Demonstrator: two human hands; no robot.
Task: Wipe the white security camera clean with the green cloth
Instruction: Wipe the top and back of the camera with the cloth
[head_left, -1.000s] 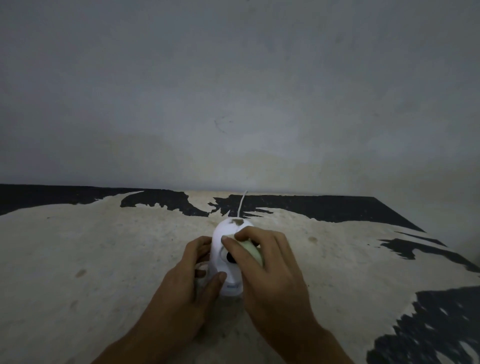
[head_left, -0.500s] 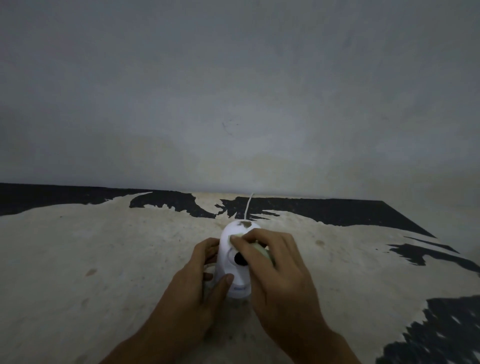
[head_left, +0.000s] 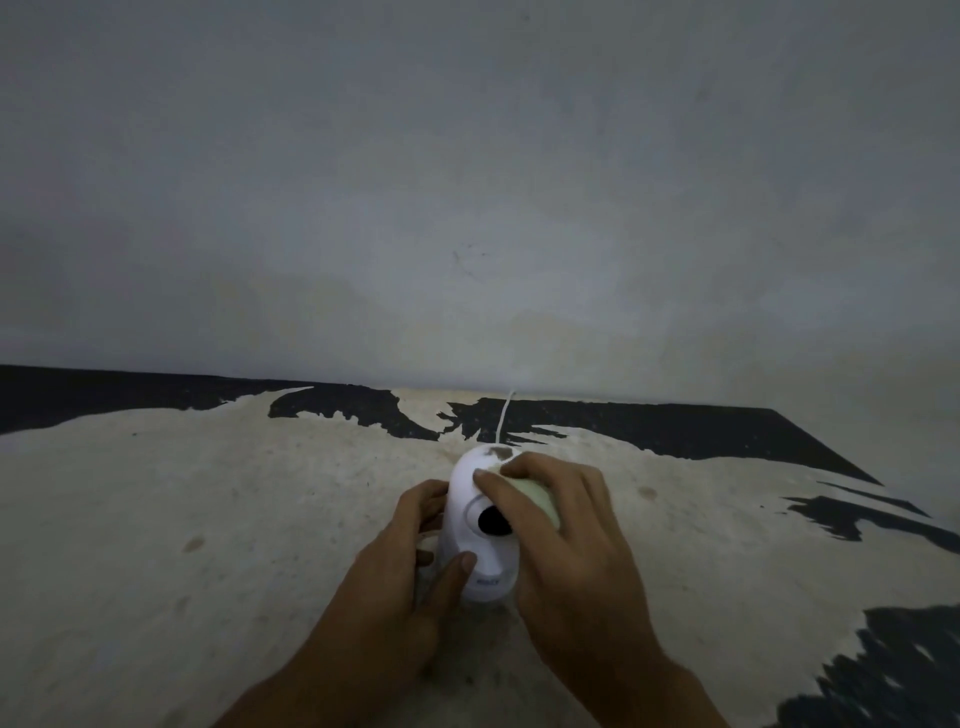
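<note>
Right hand (head_left: 571, 540) slid cloth (head_left: 540, 499) upward, grip clamped; left hand (head_left: 410, 561) clasps camera (head_left: 480, 556).

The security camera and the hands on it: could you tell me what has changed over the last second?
The right hand slid the green cloth up the security camera, from over the dark lens, now exposed, toward the soiled top. The left hand kept its steadying hold on the camera's left side; nothing was released.

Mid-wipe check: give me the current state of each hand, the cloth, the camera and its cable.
Left hand: gripping the camera's left side, thumb on its front.
Right hand: pressing the cloth to the camera.
Cloth: bunched under right fingers.
Camera: upright, brown smudge on top.
Cable: attached, running to the wall.
</note>
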